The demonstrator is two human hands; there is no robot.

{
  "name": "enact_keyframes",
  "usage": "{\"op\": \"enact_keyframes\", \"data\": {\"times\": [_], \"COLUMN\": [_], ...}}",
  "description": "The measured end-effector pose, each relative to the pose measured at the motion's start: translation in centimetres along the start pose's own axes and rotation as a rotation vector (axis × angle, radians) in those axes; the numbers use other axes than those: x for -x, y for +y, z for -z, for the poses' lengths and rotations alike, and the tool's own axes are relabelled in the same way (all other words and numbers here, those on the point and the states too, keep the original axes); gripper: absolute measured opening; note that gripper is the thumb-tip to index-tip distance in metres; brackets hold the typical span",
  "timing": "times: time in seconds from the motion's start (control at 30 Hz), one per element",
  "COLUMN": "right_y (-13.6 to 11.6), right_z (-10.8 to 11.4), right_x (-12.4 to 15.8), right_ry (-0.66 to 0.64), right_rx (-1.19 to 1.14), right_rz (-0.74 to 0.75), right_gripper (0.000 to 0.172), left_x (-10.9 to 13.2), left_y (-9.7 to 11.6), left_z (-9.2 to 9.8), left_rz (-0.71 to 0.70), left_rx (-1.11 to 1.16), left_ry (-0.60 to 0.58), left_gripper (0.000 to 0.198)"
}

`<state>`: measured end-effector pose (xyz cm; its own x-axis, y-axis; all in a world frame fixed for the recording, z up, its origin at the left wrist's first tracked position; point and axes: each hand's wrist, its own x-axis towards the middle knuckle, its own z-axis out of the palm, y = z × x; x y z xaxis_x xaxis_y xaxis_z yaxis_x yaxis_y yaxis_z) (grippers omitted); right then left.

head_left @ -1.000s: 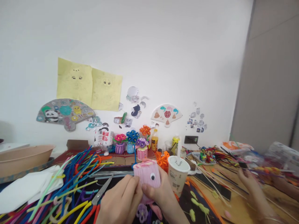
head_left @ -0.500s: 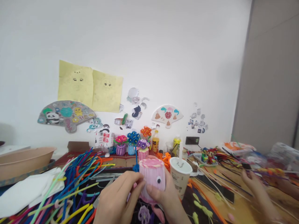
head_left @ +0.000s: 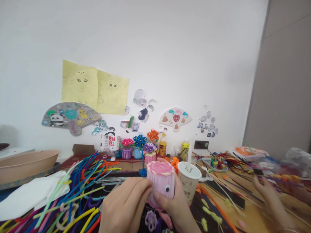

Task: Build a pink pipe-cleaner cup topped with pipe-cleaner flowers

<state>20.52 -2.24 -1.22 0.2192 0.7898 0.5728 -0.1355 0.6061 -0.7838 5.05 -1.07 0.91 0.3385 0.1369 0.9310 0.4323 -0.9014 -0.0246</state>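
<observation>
My right hand (head_left: pixel 173 200) is wrapped round a pink and lilac pipe-cleaner pot (head_left: pixel 159 184), with its thumb across the front. A pink spiral covers the pot's top, and one googly eye (head_left: pixel 167 188) sits on its right front. At the pot's left side my left hand (head_left: pixel 127 200) is closed in a pinch, fingertips against the surface; whatever is between them is hidden. Just below the pot are a lilac pipe-cleaner flower (head_left: pixel 151 220) and a pink leaf-shaped piece (head_left: pixel 166 220).
Loose pipe cleaners (head_left: pixel 80 187) pile up on the left beside white sheets (head_left: pixel 31 194) and a beige basin (head_left: pixel 29 161). A lidded cup with a straw (head_left: pixel 189 181) stands close right. Behind are small flower pots (head_left: pixel 126 152). Another person's hand (head_left: pixel 266 187) is at far right, near a phone (head_left: pixel 233 196).
The pot has tipped slightly toward me, so more of its pink spiral top shows. Both hands keep their places on it. The whole view has shifted a little.
</observation>
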Motion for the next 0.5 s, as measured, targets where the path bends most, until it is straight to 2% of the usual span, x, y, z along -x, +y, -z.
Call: {"op": "enact_keyframes", "data": {"times": [0.2, 0.3, 0.5], "right_y": [-0.54, -0.51, 0.22], "right_z": [-0.15, -0.22, -0.26], "right_x": [-0.14, -0.16, -0.21], "right_ry": [-0.005, -0.014, 0.053], "right_rx": [0.056, 0.062, 0.105], "right_rz": [0.019, 0.035, 0.009], "right_gripper": [0.078, 0.079, 0.071], "left_x": [-0.16, -0.17, -0.54], "left_y": [0.0, 0.02, -0.1], "left_z": [0.16, 0.1, 0.06], "left_rz": [-0.004, 0.035, 0.136], "left_rx": [-0.004, 0.01, 0.063], "left_ry": [-0.029, -0.076, -0.188], "left_gripper": [0.019, 0.018, 0.011]}}
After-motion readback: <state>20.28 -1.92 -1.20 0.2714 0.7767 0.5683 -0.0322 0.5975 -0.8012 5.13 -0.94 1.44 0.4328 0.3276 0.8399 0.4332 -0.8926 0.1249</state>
